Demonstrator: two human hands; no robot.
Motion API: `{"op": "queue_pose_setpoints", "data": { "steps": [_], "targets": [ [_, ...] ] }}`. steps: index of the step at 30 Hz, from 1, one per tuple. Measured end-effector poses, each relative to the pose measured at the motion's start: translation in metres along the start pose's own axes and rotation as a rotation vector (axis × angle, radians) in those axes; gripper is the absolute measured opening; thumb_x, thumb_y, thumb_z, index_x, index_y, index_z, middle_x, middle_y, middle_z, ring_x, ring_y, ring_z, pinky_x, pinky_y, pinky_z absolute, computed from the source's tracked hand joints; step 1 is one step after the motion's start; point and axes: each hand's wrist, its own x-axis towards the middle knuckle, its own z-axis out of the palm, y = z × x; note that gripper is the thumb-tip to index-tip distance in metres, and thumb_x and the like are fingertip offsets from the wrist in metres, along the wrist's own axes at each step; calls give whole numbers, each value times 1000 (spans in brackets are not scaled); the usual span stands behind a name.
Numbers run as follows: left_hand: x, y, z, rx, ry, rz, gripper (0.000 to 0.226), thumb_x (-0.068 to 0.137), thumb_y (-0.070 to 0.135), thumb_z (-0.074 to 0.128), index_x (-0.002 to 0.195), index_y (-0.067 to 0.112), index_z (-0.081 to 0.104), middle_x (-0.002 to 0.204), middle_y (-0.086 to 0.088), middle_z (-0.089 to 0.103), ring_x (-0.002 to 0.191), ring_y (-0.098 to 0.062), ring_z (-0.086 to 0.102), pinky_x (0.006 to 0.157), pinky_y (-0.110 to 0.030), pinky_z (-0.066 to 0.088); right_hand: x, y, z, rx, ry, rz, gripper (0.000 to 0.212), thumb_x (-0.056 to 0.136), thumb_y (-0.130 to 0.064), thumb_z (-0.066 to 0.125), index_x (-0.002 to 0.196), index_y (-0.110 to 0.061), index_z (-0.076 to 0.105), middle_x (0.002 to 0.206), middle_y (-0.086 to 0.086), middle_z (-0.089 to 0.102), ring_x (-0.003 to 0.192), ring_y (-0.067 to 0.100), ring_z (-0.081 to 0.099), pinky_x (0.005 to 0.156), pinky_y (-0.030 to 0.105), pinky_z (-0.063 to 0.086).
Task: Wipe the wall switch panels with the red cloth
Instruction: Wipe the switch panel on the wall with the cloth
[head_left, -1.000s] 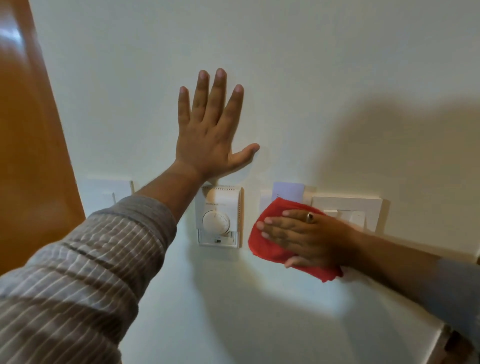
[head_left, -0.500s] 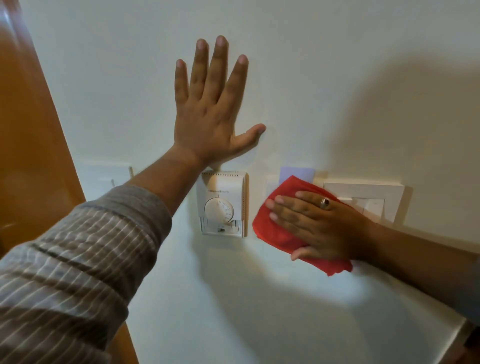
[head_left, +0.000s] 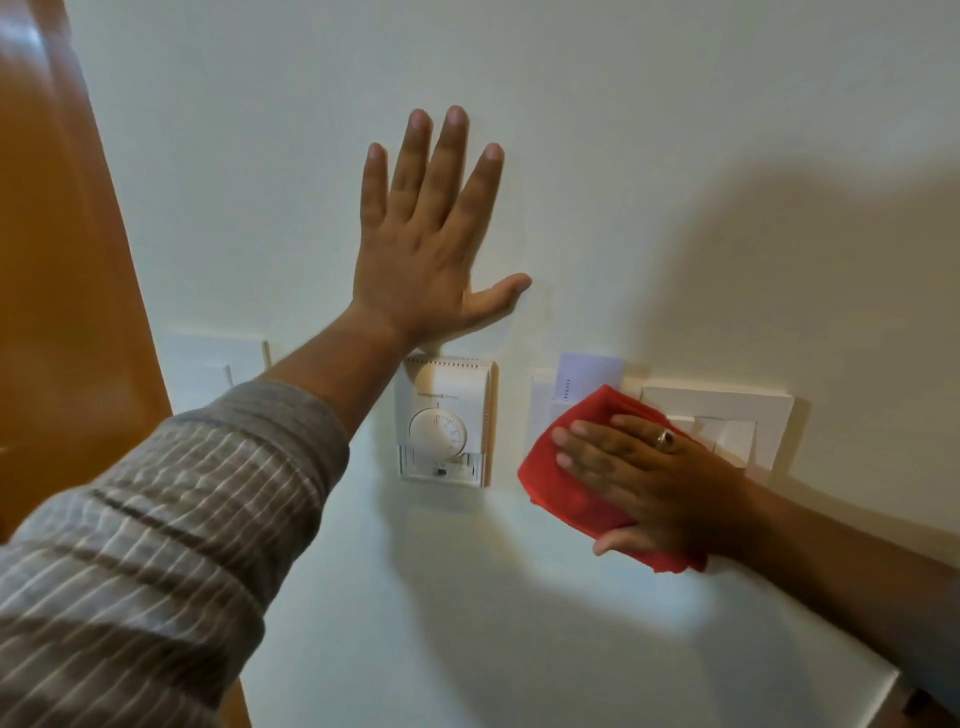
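My right hand (head_left: 654, 483) lies flat on the red cloth (head_left: 558, 486) and presses it against the wall, over the key-card slot panel (head_left: 545, 400) and the left edge of the white switch panel (head_left: 727, 426). A pale card (head_left: 589, 371) sticks out of the slot above the cloth. My left hand (head_left: 426, 249) is spread flat on the bare wall just above the white dial thermostat (head_left: 444, 421) and holds nothing. Another white switch panel (head_left: 208, 364) sits at the far left, partly behind my left forearm.
An orange-brown wooden door or frame (head_left: 57, 260) runs down the left edge. The pale wall (head_left: 675, 156) fills the view. My striped left sleeve (head_left: 156, 545) covers the lower left. A wall corner or ledge (head_left: 893, 691) shows at the bottom right.
The view has shifted a little. My right hand has slid the red cloth slightly down and right on the wall. My left hand stays pressed flat above the thermostat.
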Motion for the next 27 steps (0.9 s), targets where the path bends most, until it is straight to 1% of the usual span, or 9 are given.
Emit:
{"op": "queue_pose_setpoints", "data": {
  "steps": [4, 7, 12, 16, 17, 18, 22, 23, 27],
  "targets": [
    [0, 3, 3, 6, 12, -5, 101, 86, 82, 33, 159, 13, 26, 163, -28, 28, 150, -52, 23, 120, -70, 14, 12, -7, 0, 1, 39, 61, 94, 94, -72, 45, 157, -5, 23, 165, 15, 19, 154, 30, 16, 126, 45, 7],
    [-1, 2, 4, 11, 19, -12, 101, 86, 83, 34, 159, 13, 26, 163, -28, 28, 150, -52, 24, 120, -70, 15, 41, -7, -4, -33, 64, 118, 90, 97, -70, 38, 156, -3, 25, 163, 17, 19, 154, 35, 14, 126, 47, 9],
    [-1, 3, 3, 13, 4, -20, 102, 86, 84, 33, 160, 15, 24, 164, -27, 28, 151, -52, 23, 120, -69, 13, 54, -20, 8, -201, 90, 247, 75, 105, -56, 34, 156, -2, 25, 161, 20, 20, 152, 38, 12, 125, 49, 9],
    [-1, 2, 1, 2, 13, 1, 101, 86, 82, 36, 160, 14, 25, 164, -28, 28, 150, -52, 23, 120, -68, 14, 31, -11, 10, -159, 23, -72, 62, 109, -36, 41, 158, -5, 21, 165, 16, 15, 154, 36, 9, 126, 47, 5],
    [-3, 1, 1, -1, 15, 6, 101, 86, 82, 37, 160, 14, 25, 164, -28, 28, 150, -52, 23, 120, -68, 14, 26, -6, 9, -119, 24, -105, 60, 108, -32, 43, 158, -5, 21, 165, 14, 15, 155, 34, 10, 126, 46, 6],
    [-3, 1, 2, 2, 18, 10, 101, 86, 82, 38, 160, 14, 24, 164, -27, 27, 151, -52, 23, 120, -68, 14, 23, -3, 9, -96, 49, -76, 60, 108, -31, 45, 158, -6, 22, 165, 14, 16, 154, 33, 13, 126, 46, 7],
    [-3, -1, 5, 11, 27, 5, 102, 85, 83, 37, 160, 16, 23, 164, -26, 27, 151, -51, 23, 121, -67, 13, 12, -18, 13, -141, 191, 243, 66, 105, -38, 52, 156, -4, 28, 164, 19, 22, 153, 34, 20, 126, 47, 11],
    [-3, -1, 5, 9, 29, 6, 102, 85, 83, 38, 160, 16, 23, 164, -26, 27, 151, -51, 23, 121, -67, 13, 8, -22, 14, -137, 192, 242, 66, 104, -38, 53, 155, -4, 29, 163, 19, 23, 153, 34, 19, 126, 47, 11],
    [-3, -1, 5, 10, 28, 2, 101, 85, 82, 39, 160, 15, 23, 164, -26, 27, 151, -51, 23, 121, -68, 14, -7, -11, 9, -40, 83, 49, 61, 105, -33, 51, 156, -8, 29, 163, 12, 22, 154, 30, 15, 126, 44, 9]
  ]
}}
